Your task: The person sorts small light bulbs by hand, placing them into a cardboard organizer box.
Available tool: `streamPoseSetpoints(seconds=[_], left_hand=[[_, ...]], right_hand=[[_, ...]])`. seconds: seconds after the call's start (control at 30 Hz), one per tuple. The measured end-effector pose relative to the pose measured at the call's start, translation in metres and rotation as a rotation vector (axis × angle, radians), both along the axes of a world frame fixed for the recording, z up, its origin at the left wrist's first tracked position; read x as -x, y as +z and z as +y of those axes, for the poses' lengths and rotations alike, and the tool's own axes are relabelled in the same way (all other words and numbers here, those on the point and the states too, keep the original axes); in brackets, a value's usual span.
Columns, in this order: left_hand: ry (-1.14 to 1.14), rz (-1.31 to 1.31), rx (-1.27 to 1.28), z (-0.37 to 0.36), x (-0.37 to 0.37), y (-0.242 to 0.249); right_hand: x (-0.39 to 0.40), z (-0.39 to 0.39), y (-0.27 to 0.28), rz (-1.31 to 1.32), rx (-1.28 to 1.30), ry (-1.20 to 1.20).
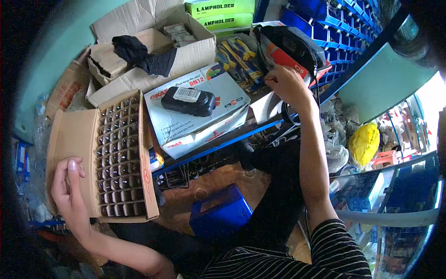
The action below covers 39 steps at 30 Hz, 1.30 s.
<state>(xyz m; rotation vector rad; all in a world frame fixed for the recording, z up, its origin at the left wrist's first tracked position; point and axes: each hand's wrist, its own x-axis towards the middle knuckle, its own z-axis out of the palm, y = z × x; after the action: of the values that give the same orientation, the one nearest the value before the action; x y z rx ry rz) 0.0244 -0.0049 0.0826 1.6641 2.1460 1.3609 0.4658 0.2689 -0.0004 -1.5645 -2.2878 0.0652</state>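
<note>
My left hand [68, 188] rests over the open flap of a cardboard box [149, 186], its fingers loosely curled with nothing visible in them. Inside the box, dark glossy glass pieces [120, 158] stand in rows between cardboard dividers. Farther right, my right hand [291, 88] pinches the near edge of a black mesh item that looks like a cap [292, 44]. That item lies over a red and white box [288, 61]. Just left of the right hand are several yellow and blue pliers [239, 58].
A white and red carton [160, 132] carries a black case [188, 101] with a barcode label. Behind it, an open carton [195, 58] holds a dark cloth [134, 49]. Green lampholder boxes [220, 21] and blue bins [344, 28] stand behind. Below is a blue box [223, 214].
</note>
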Motion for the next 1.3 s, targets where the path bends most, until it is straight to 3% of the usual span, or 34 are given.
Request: streamPoseSetpoints(seconds=[0.07,0.13,0.27,0.5,0.6,0.93,1.3], left_hand=[[-0.003,0.014,-0.003,0.001,-0.003,0.002],[-0.009,0.034,-0.011,0.002,-0.004,0.001],[0.027,0.046,-0.013,-0.002,-0.003,0.002],[0.022,0.007,-0.029,-0.011,0.008,-0.001],[0.026,0.022,-0.023,-0.015,0.01,0.002],[0.037,0.045,-0.031,-0.013,0.005,0.003],[-0.012,0.056,-0.016,-0.01,0.007,0.003]], right_hand=[[0.022,-0.007,0.007,0.169,-0.003,0.114],[0.04,0.0,0.0,0.031,0.211,0.01],[0.028,-0.004,-0.009,-0.223,0.003,-0.154],[0.025,-0.003,0.009,-0.283,0.31,-0.183],[0.026,-0.002,0.007,-0.359,0.306,-0.126],[0.031,0.0,0.012,-0.287,0.469,-0.009],[0.031,0.003,0.009,-0.206,0.444,0.08]])
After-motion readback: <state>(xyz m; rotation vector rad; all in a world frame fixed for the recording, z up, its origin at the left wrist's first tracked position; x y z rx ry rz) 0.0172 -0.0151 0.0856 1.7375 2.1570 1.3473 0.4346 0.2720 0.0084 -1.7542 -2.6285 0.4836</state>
